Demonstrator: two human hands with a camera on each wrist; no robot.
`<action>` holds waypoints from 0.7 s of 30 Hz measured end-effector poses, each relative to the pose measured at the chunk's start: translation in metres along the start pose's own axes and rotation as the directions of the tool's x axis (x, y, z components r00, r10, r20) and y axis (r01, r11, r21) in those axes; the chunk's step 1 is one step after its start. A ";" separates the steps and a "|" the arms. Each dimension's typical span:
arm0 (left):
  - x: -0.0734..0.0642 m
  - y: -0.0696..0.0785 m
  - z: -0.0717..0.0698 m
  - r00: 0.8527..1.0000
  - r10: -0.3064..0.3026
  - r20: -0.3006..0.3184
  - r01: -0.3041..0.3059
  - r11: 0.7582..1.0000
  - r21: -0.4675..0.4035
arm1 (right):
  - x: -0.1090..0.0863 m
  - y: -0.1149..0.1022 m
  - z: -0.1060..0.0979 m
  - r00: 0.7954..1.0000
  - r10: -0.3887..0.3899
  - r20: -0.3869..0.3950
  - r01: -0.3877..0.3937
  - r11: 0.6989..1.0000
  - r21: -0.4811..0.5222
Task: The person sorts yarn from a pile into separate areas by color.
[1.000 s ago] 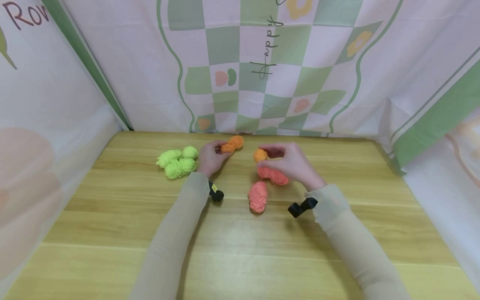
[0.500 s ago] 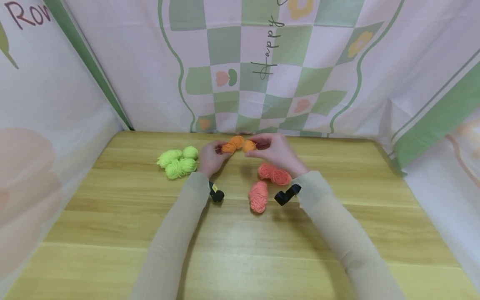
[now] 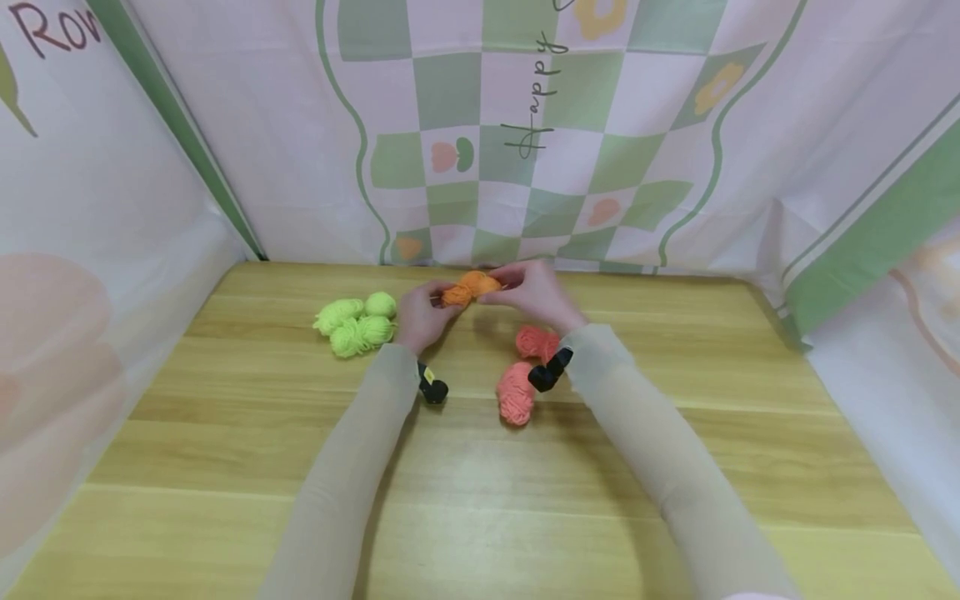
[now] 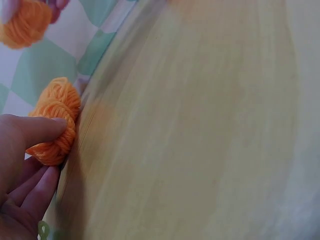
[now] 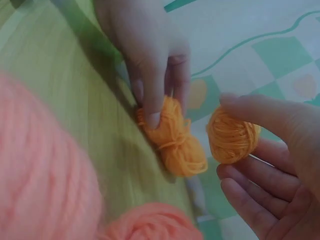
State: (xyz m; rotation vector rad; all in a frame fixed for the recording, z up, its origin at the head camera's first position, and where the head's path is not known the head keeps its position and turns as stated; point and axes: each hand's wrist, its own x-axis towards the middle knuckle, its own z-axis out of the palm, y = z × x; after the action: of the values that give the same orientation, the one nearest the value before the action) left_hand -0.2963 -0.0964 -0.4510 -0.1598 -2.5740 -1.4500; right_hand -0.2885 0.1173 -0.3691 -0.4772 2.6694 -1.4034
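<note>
My left hand point(image 3: 422, 317) pinches one end of an orange yarn skein point(image 4: 56, 112), which is narrowed in the middle and lies at the far side of the table. With thumb and fingertips, my right hand point(image 3: 542, 293) holds a round orange yarn ball point(image 5: 232, 135). In the right wrist view the ball is beside the skein's free end, with a gap between them; in the head view the two overlap. Just left of my left hand lie three lime-green yarn balls point(image 3: 362, 336) in a cluster.
A coral-pink yarn skein point(image 3: 516, 393) lies near the table's middle. Behind it is a redder yarn skein point(image 3: 536, 341), partly hidden by my right wrist's black camera point(image 3: 551, 370). A patterned curtain point(image 3: 502, 200) rises along the table's back edge.
My right hand has carried the orange ball left and away from me, from above the red skein to beside the orange skein. My left hand has stayed in place.
</note>
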 end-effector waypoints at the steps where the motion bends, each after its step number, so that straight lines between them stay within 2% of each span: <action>1: 0.000 0.000 0.000 1.000 0.000 0.000 0.000 1.000 -0.002 | 0.001 0.001 0.001 1.000 0.006 0.000 -0.006 1.000 -0.009; 10: -0.001 0.000 -0.001 1.000 0.004 0.003 -0.004 1.000 -0.013 | 0.012 0.017 0.013 0.995 0.093 0.039 -0.091 0.994 -0.067; 21: -0.001 0.002 -0.002 1.000 0.000 0.014 0.000 1.000 -0.012 | 0.017 0.024 0.023 0.996 0.074 0.046 -0.068 0.990 -0.124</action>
State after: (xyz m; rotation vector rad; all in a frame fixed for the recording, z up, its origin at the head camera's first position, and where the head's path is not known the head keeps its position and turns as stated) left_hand -0.2952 -0.0968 -0.4489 -0.1723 -2.5763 -1.4704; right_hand -0.3048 0.1071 -0.4007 -0.4178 2.7137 -1.1980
